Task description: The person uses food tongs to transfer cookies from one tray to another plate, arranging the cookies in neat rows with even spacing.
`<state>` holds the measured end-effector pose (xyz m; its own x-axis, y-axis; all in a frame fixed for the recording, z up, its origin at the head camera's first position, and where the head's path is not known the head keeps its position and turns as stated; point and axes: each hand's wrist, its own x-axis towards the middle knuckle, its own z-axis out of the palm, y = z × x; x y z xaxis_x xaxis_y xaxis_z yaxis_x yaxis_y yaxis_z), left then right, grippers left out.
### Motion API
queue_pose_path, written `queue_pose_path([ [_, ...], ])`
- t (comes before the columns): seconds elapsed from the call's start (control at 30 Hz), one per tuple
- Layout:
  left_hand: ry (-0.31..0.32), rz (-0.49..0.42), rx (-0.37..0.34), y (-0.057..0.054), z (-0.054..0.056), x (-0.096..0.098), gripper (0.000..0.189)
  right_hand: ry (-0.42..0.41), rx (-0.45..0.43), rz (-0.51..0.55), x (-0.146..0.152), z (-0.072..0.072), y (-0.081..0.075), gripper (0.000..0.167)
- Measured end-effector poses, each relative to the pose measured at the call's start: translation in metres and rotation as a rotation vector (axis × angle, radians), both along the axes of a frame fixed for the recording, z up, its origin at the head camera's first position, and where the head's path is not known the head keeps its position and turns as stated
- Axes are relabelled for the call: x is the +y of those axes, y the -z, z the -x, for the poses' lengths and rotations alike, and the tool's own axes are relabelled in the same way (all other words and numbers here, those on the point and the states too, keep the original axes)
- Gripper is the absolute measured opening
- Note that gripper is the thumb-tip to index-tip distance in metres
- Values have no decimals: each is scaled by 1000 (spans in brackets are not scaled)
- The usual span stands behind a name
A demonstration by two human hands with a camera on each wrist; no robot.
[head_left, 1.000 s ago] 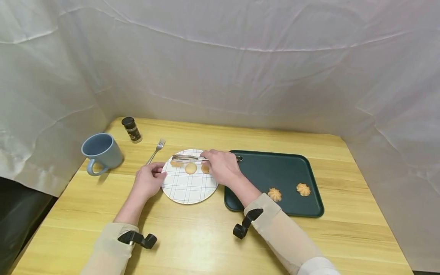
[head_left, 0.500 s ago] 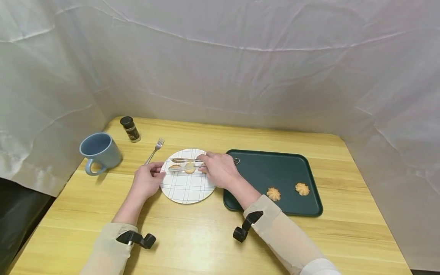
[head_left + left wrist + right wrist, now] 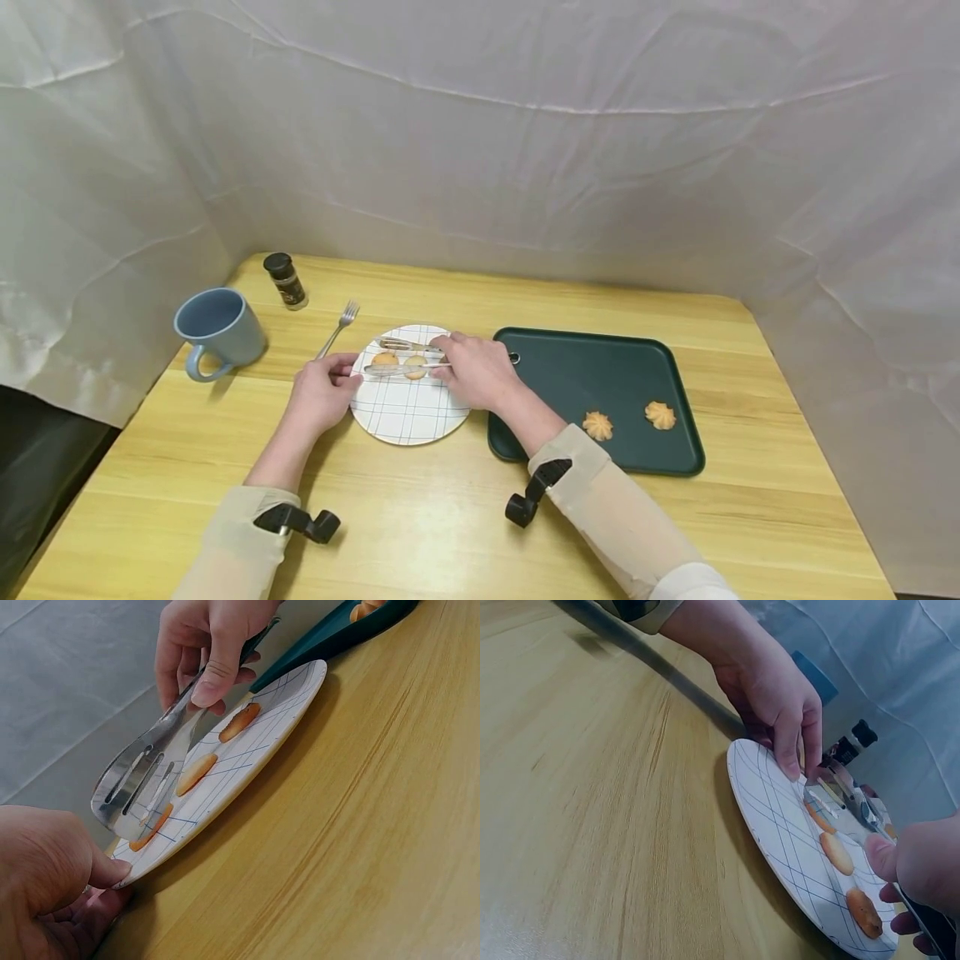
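Note:
My left hand pinches the left rim of a white checked plate, thumb on top. My right hand grips metal slotted tongs over the plate, their two arms spread apart. Between the tong ends lies the left cookie, flat on the plate. A middle cookie is beside it, partly covered by the lower tong arm. The third cookie shows in the left wrist view, under my right hand; from the head view that hand mostly hides it.
A dark green tray with two flower-shaped cookies stands right of the plate, under my right forearm. Behind my left hand lies a fork. A blue mug and a black-capped spice jar stand at the left.
The tong arms, close together over the left cookie a second ago, have spread apart. My right hand has shifted slightly left and nearer. My left hand keeps its place on the plate rim.

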<state>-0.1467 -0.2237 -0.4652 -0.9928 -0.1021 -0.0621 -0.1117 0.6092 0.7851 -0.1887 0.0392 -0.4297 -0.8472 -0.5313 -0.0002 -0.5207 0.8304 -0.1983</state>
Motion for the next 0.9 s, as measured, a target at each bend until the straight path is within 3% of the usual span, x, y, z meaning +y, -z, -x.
queue_pose_path([
  [0.4, -1, 15, -1, 2, 1, 0, 38, -18, -19, 113, 23, -9, -16, 51],
  [0.7, -8, 31, 2, -1, 0, 1, 38, -15, 37, 222, 57, -18, -25, 50],
  [0.9, -5, 22, -1, -2, -1, 2, 38, 26, 46, 216, 78, -25, -29, 52],
])
